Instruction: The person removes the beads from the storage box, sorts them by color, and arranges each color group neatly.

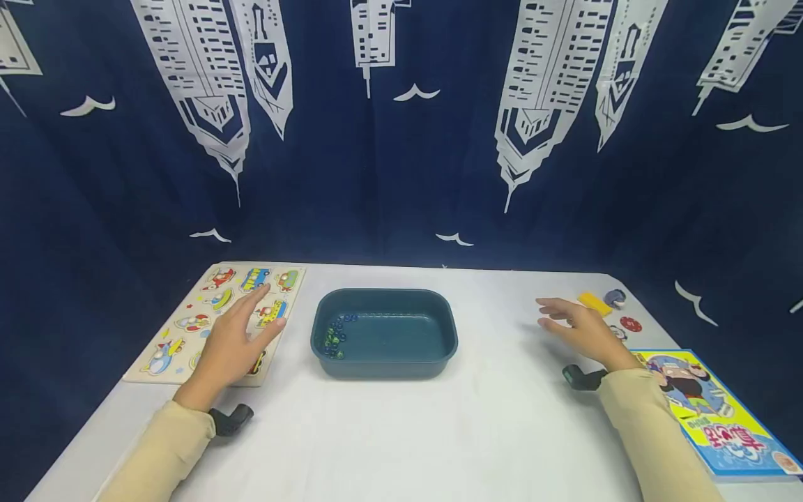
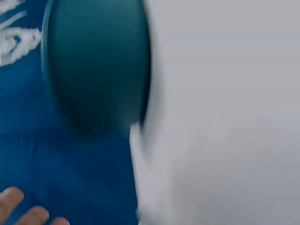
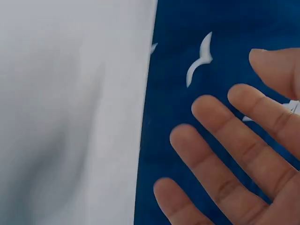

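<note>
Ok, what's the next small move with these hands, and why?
Probably ease the left hand toward the teal tray: it holds nothing, it's the nearer hand, and small blue and green pieces lie toward the tray's left end.

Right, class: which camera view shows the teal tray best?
The head view: the teal tray appears whole, rim and interior clear, with small blue and green beads at its left end. The left wrist view catches only a blurred part, cut off at the top; the right wrist view shows no recognisable part of it.
</note>
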Tool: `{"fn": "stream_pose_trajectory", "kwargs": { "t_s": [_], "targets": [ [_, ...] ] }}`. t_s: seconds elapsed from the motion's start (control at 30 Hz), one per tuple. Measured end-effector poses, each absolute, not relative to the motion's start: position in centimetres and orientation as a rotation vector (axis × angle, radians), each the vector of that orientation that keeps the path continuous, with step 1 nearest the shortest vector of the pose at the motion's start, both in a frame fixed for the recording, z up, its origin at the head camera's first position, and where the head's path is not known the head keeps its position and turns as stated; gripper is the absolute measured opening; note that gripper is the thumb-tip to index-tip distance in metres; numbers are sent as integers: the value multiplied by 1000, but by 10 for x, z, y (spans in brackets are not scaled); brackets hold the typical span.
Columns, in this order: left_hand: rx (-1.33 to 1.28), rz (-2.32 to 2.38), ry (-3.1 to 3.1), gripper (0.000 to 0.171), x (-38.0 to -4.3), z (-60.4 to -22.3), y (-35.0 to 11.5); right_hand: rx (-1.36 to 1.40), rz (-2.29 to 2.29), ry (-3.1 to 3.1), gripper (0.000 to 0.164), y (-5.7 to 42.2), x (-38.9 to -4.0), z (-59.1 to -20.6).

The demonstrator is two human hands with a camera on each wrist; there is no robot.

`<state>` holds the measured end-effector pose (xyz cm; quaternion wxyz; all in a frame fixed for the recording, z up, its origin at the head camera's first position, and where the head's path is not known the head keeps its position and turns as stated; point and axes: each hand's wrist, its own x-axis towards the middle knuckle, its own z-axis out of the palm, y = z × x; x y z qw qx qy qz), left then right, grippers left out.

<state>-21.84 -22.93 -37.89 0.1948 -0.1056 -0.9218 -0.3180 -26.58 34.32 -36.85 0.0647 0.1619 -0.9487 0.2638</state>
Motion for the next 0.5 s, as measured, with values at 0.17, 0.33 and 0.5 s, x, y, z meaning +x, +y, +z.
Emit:
{"fn": "stream_pose_trajectory", "kwargs": {
  "t_s": [0.17,0.33,0.5],
  "targets": [
    [-200,-1504,-2568,73,-213,-395,-197,729,1059,-2785,37,322,-261,-359],
    [-78,-2006,-2421,90,-209,-413,-171,924,1253,-2841,38,297,-265,-346],
    [-105,-2123,-2340,116,-212,-426,-154,1071,1388,-2901,40,270,-273,-331]
  ]
}}
